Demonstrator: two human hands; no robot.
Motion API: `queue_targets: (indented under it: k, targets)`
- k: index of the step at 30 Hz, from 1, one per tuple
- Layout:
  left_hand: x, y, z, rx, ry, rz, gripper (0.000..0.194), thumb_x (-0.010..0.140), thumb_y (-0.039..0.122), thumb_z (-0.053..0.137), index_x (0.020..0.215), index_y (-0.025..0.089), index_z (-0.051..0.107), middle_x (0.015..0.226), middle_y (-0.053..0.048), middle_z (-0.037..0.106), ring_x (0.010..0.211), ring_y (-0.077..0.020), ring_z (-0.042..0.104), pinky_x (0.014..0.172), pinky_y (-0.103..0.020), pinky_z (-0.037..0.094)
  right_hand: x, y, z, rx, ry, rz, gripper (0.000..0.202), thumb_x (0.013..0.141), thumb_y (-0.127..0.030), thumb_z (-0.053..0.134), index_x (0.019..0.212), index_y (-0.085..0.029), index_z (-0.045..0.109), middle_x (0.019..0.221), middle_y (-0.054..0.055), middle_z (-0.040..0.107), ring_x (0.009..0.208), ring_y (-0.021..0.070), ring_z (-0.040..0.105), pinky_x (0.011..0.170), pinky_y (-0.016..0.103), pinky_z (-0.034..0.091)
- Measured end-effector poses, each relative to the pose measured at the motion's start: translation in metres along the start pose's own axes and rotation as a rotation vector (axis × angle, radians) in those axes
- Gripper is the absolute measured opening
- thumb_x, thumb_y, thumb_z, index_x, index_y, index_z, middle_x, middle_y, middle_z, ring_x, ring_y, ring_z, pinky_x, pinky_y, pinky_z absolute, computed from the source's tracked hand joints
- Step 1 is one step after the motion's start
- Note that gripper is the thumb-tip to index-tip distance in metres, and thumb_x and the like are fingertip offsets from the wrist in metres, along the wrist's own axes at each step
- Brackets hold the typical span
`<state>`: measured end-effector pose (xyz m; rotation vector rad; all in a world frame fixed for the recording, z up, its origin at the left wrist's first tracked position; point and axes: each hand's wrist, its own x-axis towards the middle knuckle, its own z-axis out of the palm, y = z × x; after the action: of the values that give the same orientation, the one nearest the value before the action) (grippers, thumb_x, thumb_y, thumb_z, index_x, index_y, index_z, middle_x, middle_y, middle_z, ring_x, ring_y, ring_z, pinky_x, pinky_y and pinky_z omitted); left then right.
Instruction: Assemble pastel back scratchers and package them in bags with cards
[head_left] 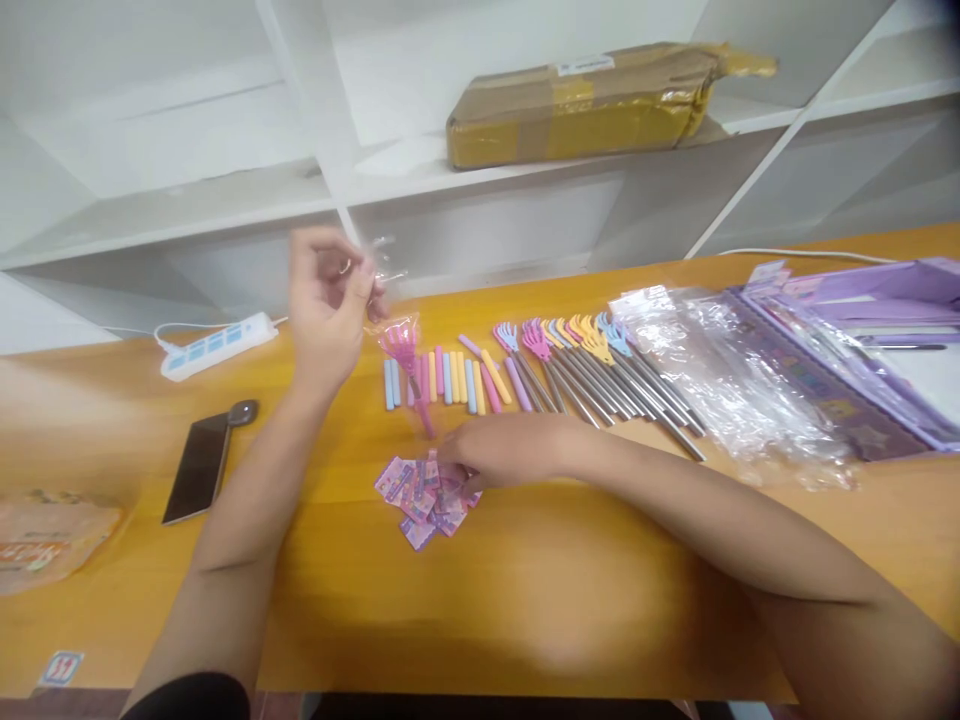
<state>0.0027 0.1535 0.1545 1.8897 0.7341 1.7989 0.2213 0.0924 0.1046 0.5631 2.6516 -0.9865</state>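
Note:
My left hand [334,305] is raised over the desk's back edge, its fingers closed on the top of a clear plastic bag [386,262]. Inside the bag hangs a pink back scratcher [405,348], its claw end uppermost. Low over the desk, my right hand [510,450] reaches into a loose pile of small pink-purple printed cards [420,497]. Its fingers are curled down at the pile's right side, and what the tips grip is hidden. Behind the hands lies a row of pastel handle tubes [454,378]. Further right are several metal-rod back scratchers [600,370] with coloured claws.
Clear plastic bags [757,380] lie beside a purple box [919,295] on the right. On the left are a power strip [217,345], a phone [197,468], a small black object [243,411] and an orange packet [56,540]. A taped carton [585,110] occupies the shelf.

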Motion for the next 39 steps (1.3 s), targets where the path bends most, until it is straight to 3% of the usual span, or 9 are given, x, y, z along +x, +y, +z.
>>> queue_targets:
  k: [3, 6, 11, 14, 17, 20, 27, 33, 39]
  targets:
    - [-0.001, 0.006, -0.001, 0.054, -0.017, -0.047, 0.027, 0.099, 0.049, 0.081, 0.101, 0.028, 0.065, 0.084, 0.000, 0.065, 0.068, -0.0140, 0.066, 0.055, -0.029, 0.054, -0.013, -0.002, -0.009, 0.138, 0.025, -0.101, 0.012, 0.102, -0.023, 0.071, 0.095, -0.015, 0.066, 0.094, 0.002, 0.069, 0.075, 0.0101, 0.054, 0.068, 0.025, 0.036]
    - [-0.002, 0.013, -0.003, 0.077, -0.042, -0.076, 0.027, 0.102, 0.051, 0.076, 0.102, 0.025, 0.073, 0.083, -0.002, 0.068, 0.065, -0.0139, 0.066, 0.059, -0.030, 0.057, -0.031, -0.007, -0.022, 0.261, 0.172, -0.215, 0.014, 0.108, -0.028, 0.065, 0.108, -0.014, 0.068, 0.097, 0.002, 0.069, 0.078, 0.0100, 0.056, 0.071, 0.024, 0.042]
    - [-0.005, 0.026, -0.004, 0.025, -0.097, -0.109, 0.028, 0.104, 0.049, 0.072, 0.105, 0.023, 0.082, 0.088, -0.005, 0.075, 0.070, -0.0155, 0.071, 0.068, -0.030, 0.061, -0.056, -0.028, -0.053, 0.278, 0.684, -0.357, 0.038, 0.113, -0.027, 0.056, 0.150, -0.021, 0.059, 0.117, 0.005, 0.071, 0.093, 0.0123, 0.062, 0.082, 0.026, 0.050]
    - [-0.006, 0.033, -0.005, -0.037, -0.143, -0.171, 0.031, 0.103, 0.051, 0.072, 0.107, 0.023, 0.083, 0.097, -0.007, 0.080, 0.079, -0.0186, 0.075, 0.074, -0.032, 0.064, -0.058, -0.041, -0.068, 0.225, 1.014, -0.378, 0.029, 0.111, -0.029, 0.061, 0.138, -0.020, 0.064, 0.124, 0.006, 0.068, 0.102, 0.0135, 0.063, 0.091, 0.028, 0.052]
    - [-0.007, 0.042, -0.009, -0.084, -0.202, -0.211, 0.034, 0.101, 0.053, 0.073, 0.110, 0.023, 0.085, 0.105, -0.009, 0.083, 0.087, -0.0222, 0.078, 0.079, -0.034, 0.065, -0.052, -0.046, -0.075, 0.208, 1.221, -0.335, 0.023, 0.108, -0.039, 0.068, 0.119, -0.018, 0.065, 0.116, 0.006, 0.066, 0.105, 0.0154, 0.063, 0.093, 0.030, 0.054]
    - [-0.008, 0.053, -0.011, -0.116, -0.239, -0.225, 0.037, 0.100, 0.053, 0.073, 0.110, 0.021, 0.087, 0.106, -0.012, 0.085, 0.091, -0.0257, 0.080, 0.080, -0.037, 0.066, -0.041, -0.042, -0.075, 0.260, 1.271, -0.333, 0.030, 0.106, -0.049, 0.071, 0.111, -0.020, 0.063, 0.104, 0.004, 0.064, 0.094, 0.0144, 0.061, 0.085, 0.029, 0.057]
    - [-0.011, 0.070, -0.013, -0.219, -0.245, -0.309, 0.038, 0.099, 0.049, 0.075, 0.114, 0.018, 0.090, 0.111, -0.016, 0.086, 0.093, -0.0312, 0.084, 0.089, -0.046, 0.068, -0.023, -0.029, -0.072, 0.412, 1.386, -0.558, 0.034, 0.105, -0.048, 0.073, 0.129, -0.027, 0.060, 0.113, 0.004, 0.065, 0.087, 0.0130, 0.066, 0.072, 0.029, 0.063]
    - [-0.010, 0.075, -0.013, -0.242, -0.271, -0.344, 0.040, 0.102, 0.050, 0.069, 0.113, 0.018, 0.090, 0.119, -0.016, 0.086, 0.102, -0.0337, 0.084, 0.098, -0.051, 0.068, -0.024, -0.028, -0.074, 0.149, 1.489, -0.519, 0.020, 0.108, -0.043, 0.070, 0.102, -0.024, 0.071, 0.105, 0.004, 0.068, 0.105, 0.0168, 0.066, 0.093, 0.036, 0.061]
    - [-0.010, 0.075, -0.012, -0.268, -0.248, -0.386, 0.043, 0.098, 0.053, 0.073, 0.110, 0.016, 0.090, 0.117, -0.018, 0.085, 0.104, -0.0370, 0.084, 0.097, -0.054, 0.068, -0.026, -0.027, -0.074, 0.295, 1.457, -0.543, 0.023, 0.104, -0.043, 0.077, 0.100, -0.022, 0.070, 0.096, 0.002, 0.068, 0.084, 0.0120, 0.065, 0.076, 0.029, 0.058]
